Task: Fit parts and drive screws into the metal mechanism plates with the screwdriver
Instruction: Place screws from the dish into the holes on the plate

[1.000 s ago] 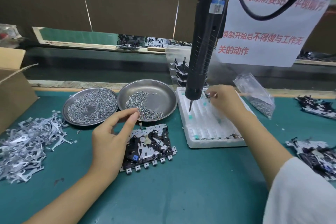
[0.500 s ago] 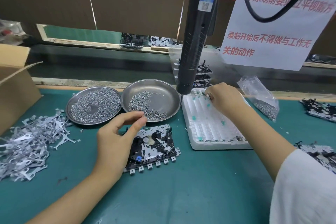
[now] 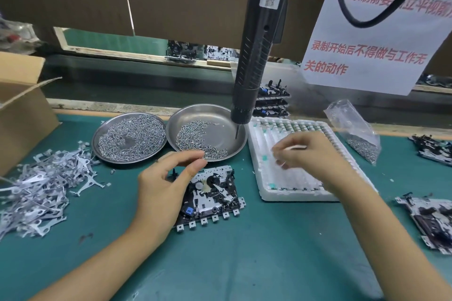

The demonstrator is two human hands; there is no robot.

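Screwdriver (image 3: 256, 56) hanging at 12 o'clock, gripped by neither hand. Left hand (image 3: 166, 186), fingers loosely curled and holding nothing, hovers over mechanism plate (image 3: 215, 195); right hand (image 3: 310, 159), blurred over foam tray (image 3: 269, 193) at 3 o'clock, grip indeterminate.

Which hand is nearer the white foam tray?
Right. The right hand hovers directly over the white foam tray, its motion-blurred fingers above the rows. The left hand is off to the tray's left, over the mechanism plate.

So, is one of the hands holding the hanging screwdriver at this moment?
No. The screwdriver hangs free above the dish, while the left hand and right hand are both lower, away from it.
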